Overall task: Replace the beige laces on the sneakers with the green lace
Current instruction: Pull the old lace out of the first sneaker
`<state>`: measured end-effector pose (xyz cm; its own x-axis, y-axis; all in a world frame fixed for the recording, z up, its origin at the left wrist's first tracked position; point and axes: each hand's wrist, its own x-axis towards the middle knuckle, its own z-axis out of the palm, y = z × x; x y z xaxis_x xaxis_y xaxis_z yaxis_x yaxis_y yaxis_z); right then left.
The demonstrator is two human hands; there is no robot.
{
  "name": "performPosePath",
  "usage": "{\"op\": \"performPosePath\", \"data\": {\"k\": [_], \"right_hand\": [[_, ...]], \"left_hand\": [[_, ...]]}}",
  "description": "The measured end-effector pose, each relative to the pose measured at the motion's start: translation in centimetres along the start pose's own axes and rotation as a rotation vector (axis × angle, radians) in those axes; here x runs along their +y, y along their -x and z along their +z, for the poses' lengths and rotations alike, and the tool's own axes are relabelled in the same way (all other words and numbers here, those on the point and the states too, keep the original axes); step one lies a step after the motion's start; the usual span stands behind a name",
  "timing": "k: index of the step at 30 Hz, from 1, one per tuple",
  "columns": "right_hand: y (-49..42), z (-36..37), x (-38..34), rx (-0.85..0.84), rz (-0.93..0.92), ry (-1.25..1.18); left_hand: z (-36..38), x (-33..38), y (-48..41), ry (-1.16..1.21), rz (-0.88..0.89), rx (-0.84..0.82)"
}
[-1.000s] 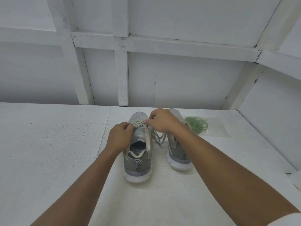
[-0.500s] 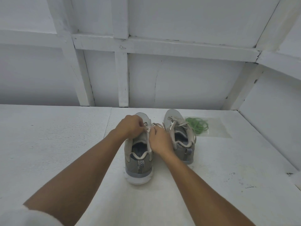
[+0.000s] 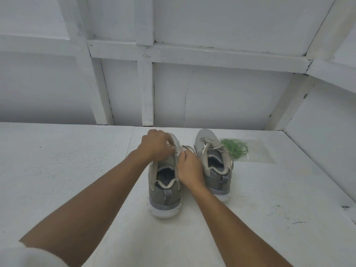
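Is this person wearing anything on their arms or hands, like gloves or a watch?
No gloves, watch or rings show: the left hand and right hand are bare, as are both forearms. Only a light, whitish sleeve edge shows on the left arm, in the bottom-left corner.

Two sneakers (image 3: 165, 182) stand side by side on the table (image 3: 57, 170), lace (image 3: 236, 148) just right.

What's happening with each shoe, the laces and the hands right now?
sneaker being handled: upright, lacing loosened.
other sneaker: upright, laced, untouched.
beige lace: loose, sticking up in a loop.
green lace: coiled in a clear bag, untouched.
left hand: fingers curled, pinching the beige lace.
right hand: fingers curled, pinching the beige lace.
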<state>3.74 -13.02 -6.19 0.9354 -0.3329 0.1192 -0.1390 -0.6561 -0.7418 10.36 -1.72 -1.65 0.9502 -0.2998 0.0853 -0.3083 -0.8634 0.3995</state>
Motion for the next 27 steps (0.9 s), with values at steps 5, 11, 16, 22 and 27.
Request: {"op": "performPosePath", "data": {"k": [5,11,16,22,27], "right_hand": [[0.2,0.0,0.0,0.009,-0.013,-0.025],[0.4,-0.3,-0.1,0.008,-0.02,-0.053],[0.4,-0.1,0.1,0.012,-0.011,-0.073],[0.4,-0.1,0.1,0.026,-0.016,-0.092],[0.3,0.1,0.2,0.022,-0.009,-0.078]], "left_hand": [[0.5,0.3,-0.1,-0.186,0.005,-0.033],[-4.0,-3.2,-1.5,-0.194,-0.191,0.215],[-3.8,-3.7,-1.6,-0.106,-0.18,0.143],[1.1,0.1,-0.3,-0.038,0.057,-0.166],[-1.2,-1.1,-1.1,-0.029,0.023,-0.039]]}}
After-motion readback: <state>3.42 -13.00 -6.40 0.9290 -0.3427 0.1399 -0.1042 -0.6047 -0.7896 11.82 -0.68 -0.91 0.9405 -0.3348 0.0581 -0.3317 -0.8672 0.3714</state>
